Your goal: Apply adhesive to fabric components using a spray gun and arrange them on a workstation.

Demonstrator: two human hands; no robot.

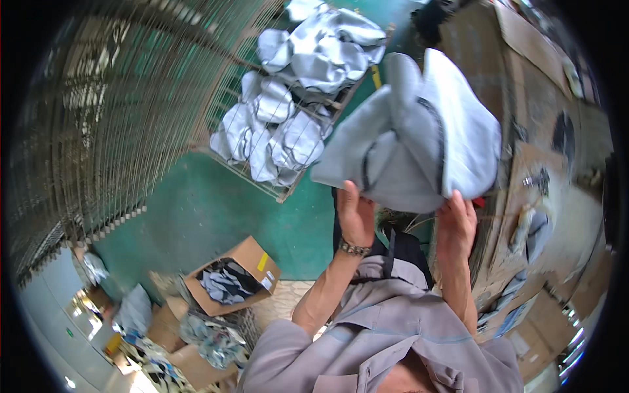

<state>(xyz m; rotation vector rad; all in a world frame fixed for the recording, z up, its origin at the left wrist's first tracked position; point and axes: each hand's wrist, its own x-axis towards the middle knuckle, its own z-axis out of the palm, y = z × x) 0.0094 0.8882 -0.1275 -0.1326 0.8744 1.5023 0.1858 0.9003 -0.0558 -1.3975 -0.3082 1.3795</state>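
Observation:
A light-grey sewn fabric piece (468,128) with dark seams and rounded flaps is held up in front of me; its exact kind is unclear. My left hand (358,215) grips its lower left edge, thumb up and the other fingers mostly hidden. At its lower right edge, my right hand (457,224) is closed on the cloth. Beyond it to the left, similar grey fabric pieces (331,56) are heaped in a low wire rack (262,188).
A tall stack of wire racks (111,111) stands at the left. An open cardboard box (247,254) holding dark and grey cloth sits at the lower left, near bags and cartons. On my right is a cardboard-covered work table (524,190) with a small metal part (537,180).

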